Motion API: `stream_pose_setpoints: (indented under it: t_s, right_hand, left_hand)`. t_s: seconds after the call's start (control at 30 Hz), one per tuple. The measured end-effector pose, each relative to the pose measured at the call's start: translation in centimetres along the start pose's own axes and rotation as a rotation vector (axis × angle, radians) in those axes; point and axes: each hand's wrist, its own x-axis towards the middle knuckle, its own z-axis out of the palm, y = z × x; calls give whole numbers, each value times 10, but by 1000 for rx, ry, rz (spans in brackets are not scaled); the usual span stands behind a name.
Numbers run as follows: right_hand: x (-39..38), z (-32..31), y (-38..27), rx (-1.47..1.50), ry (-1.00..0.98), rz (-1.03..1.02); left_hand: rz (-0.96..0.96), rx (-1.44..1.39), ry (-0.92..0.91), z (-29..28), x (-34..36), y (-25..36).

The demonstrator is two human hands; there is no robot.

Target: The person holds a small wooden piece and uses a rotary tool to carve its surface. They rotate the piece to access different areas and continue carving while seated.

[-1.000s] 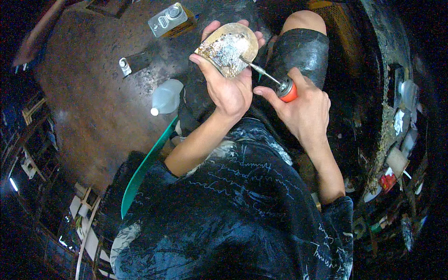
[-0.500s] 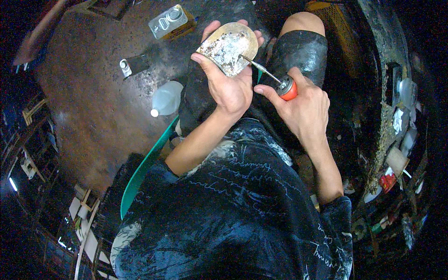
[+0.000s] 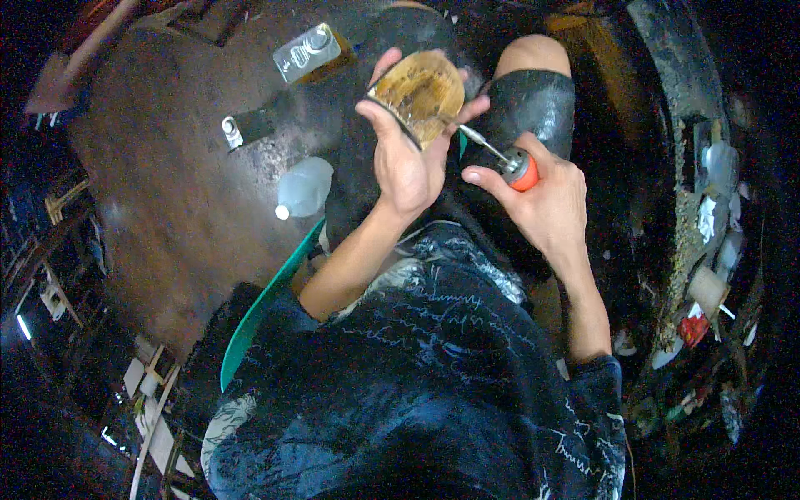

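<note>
**Inspector A:** Head view. A flat, oval, yellowish-brown piece [image 3: 421,92], shaped like a shoe sole, is seen held up above the lap, just in front of the knees. It is gripped by the left hand [image 3: 408,162], thumb along its left edge, fingers curled behind it and showing at its top and right edges.

**Inspector B:** And the right hand [image 3: 546,196]?

**Inspector A:** It is closed around a tool with an orange handle [image 3: 521,169]. The thin metal shaft is pointed up and left, and its tip is met at the lower right edge of the piece.

**Inspector B:** Surroundings?

**Inspector A:** A dark brown floor [image 3: 167,208] is noted to the left. On it a clear plastic bottle [image 3: 304,187] is lying on its side, near the left forearm. Farther up, a rectangular metal can [image 3: 308,52] and a small metal object [image 3: 232,131] are recorded. A green sheet edge [image 3: 267,304] is seen beside the left elbow. Mixed litter [image 3: 704,292] is piled at the right.
</note>
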Motion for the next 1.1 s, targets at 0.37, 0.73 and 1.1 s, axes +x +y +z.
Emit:
stream_pose_setpoints:
  t_s: [0.37, 0.73, 1.1]
  right_hand:
    - [5, -13, 11, 216, 43, 34]
    - [4, -19, 19, 295, -9, 72]
    - [1, -15, 26, 333, 59, 63]
  left_hand:
    - [-164, 140, -353, -41, 13, 60]
    - [-291, -105, -282, -27, 12, 65]
    - [-347, -509, -134, -17, 3, 53]
